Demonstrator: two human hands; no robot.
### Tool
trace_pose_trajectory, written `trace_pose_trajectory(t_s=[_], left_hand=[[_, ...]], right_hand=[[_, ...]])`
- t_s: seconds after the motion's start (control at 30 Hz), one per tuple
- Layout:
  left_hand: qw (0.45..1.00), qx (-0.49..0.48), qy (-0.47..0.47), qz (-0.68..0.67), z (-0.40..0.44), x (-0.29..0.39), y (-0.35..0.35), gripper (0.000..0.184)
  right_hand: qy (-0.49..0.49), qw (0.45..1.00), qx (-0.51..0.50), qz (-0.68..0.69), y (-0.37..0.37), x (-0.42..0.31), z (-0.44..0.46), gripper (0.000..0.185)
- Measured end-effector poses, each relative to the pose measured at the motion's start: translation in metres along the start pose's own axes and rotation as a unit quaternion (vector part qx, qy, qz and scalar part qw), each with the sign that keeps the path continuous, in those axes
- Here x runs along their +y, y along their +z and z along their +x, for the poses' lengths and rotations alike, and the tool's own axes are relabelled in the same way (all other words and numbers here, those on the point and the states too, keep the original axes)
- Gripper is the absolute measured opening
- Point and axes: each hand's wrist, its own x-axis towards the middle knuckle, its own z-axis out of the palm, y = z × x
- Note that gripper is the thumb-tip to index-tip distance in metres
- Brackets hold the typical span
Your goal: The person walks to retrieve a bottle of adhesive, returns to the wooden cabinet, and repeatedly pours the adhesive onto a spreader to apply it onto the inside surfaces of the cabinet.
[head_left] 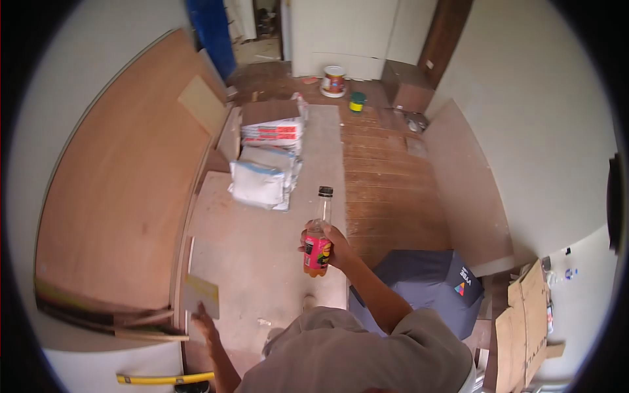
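In the head view, my right hand (332,244) is wrapped round a plastic drink bottle (318,252) with a black cap and a pink label. The bottle is upright, and orange-brown liquid shows near its base. Lower left, my left hand (204,321) grips the bottom edge of a flat, pale rectangular piece with a yellow strip (201,297). Blur hides what kind of thing the piece is. Both hands are in front of my body and well apart.
White packs (260,183) and a box lie ahead on pale sheets over the wooden floor (386,190). A paint bucket (333,82) stands farther off. A dark umbrella (419,285) is close on the right, near cardboard (521,327). A large wooden panel (118,190) leans left.
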Motion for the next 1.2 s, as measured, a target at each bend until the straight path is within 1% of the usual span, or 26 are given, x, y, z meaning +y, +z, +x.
trace_pose_trajectory(t_s=[0.03,0.07,0.1,0.13,0.17,0.23,0.27,0.33,0.37,0.4,0.43,0.5,0.53,0.57,0.63,0.7,0.73,0.8,0.9,0.93,1.03,1.07,1.1,1.13,1.17,1.2], left_hand=[[0.998,-0.048,0.024,-0.021,0.008,0.013,0.041,0.038],[0.994,-0.098,0.039,0.035,0.018,0.024,0.079,0.037],[0.989,-0.118,0.086,-0.023,0.036,0.002,0.122,0.037],[0.978,-0.161,0.132,0.017,0.021,0.043,0.161,0.04],[0.959,-0.239,0.129,0.077,0.014,0.082,0.192,0.04],[0.933,-0.316,0.135,0.106,0.031,0.09,0.261,0.039],[0.925,-0.334,0.139,0.115,0.038,0.092,0.288,0.039],[0.91,-0.362,0.153,0.133,0.05,0.11,0.347,0.039],[0.903,-0.375,0.161,0.131,0.06,0.115,0.378,0.04],[0.897,-0.388,0.166,0.132,0.071,0.119,0.404,0.04],[0.891,-0.4,0.173,0.131,0.084,0.126,0.434,0.041],[0.887,-0.403,0.18,0.136,0.111,0.142,0.496,0.041],[0.886,-0.404,0.176,0.145,0.12,0.148,0.519,0.042],[0.883,-0.431,0.123,0.139,0.132,0.159,0.547,0.044],[0.873,-0.447,0.166,0.106,0.146,0.186,0.616,0.046],[0.845,-0.468,0.226,0.125,0.16,0.216,0.68,0.047],[0.829,-0.478,0.256,0.136,0.166,0.233,0.715,0.047],[0.811,-0.511,0.255,0.127,0.167,0.273,0.775,0.048],[0.808,-0.519,0.256,0.114,0.163,0.314,0.859,0.049],[0.814,-0.509,0.255,0.114,0.162,0.319,0.882,0.049],[0.818,-0.501,0.202,0.2,0.172,0.333,0.936,0.049],[0.827,-0.491,0.182,0.207,0.188,0.317,0.956,0.049],[0.831,-0.469,0.221,0.203,0.205,0.301,0.973,0.049],[0.847,-0.44,0.204,0.218,0.21,0.303,0.989,0.048],[0.863,-0.42,0.241,0.144,0.214,0.304,1.001,0.046],[0.876,-0.394,0.233,0.153,0.209,0.327,1.008,0.043]], right_hand=[[-0.021,1.0,0.021,-0.003,-0.003,-0.024,-0.002,0.051],[-0.052,0.995,0.07,-0.053,-0.006,-0.043,-0.004,0.049],[-0.069,0.991,0.076,-0.086,-0.011,-0.067,-0.005,0.05],[-0.085,0.985,0.088,-0.118,-0.019,-0.093,-0.004,0.051],[-0.098,0.978,0.103,-0.151,-0.03,-0.108,-0.004,0.051],[-0.184,0.958,0.153,-0.159,-0.056,-0.128,0.016,0.048],[-0.227,0.944,0.174,-0.166,-0.067,-0.136,0.025,0.046],[-0.245,0.895,0.245,-0.28,-0.087,-0.167,0.038,0.046],[-0.247,0.866,0.279,-0.334,-0.095,-0.18,0.048,0.047],[-0.216,0.857,0.33,-0.332,-0.101,-0.193,0.061,0.049],[-0.228,0.823,0.349,-0.385,-0.117,-0.202,0.075,0.049],[-0.254,0.738,0.381,-0.496,-0.148,-0.229,0.107,0.048],[-0.252,0.719,0.396,-0.513,-0.155,-0.242,0.12,0.048],[-0.25,0.701,0.409,-0.528,-0.162,-0.256,0.135,0.047],[-0.263,0.663,0.429,-0.554,-0.182,-0.298,0.165,0.047],[-0.267,0.641,0.45,-0.562,-0.199,-0.321,0.187,0.048],[-0.267,0.682,0.465,-0.498,-0.214,-0.331,0.199,0.047],[-0.265,0.748,0.484,-0.369,-0.248,-0.351,0.216,0.044],[-0.354,0.819,0.434,-0.129,-0.291,-0.388,0.257,0.05],[-0.361,0.818,0.43,-0.126,-0.314,-0.397,0.271,0.052],[-0.383,0.834,0.395,-0.043,-0.381,-0.432,0.317,0.045],[-0.374,0.834,0.404,-0.024,-0.401,-0.442,0.335,0.048],[-0.369,0.829,0.416,-0.051,-0.417,-0.459,0.356,0.049],[-0.342,0.838,0.418,-0.083,-0.431,-0.478,0.378,0.049],[-0.313,0.842,0.423,-0.116,-0.444,-0.494,0.402,0.049],[-0.294,0.855,0.402,-0.141,-0.453,-0.507,0.433,0.046]])
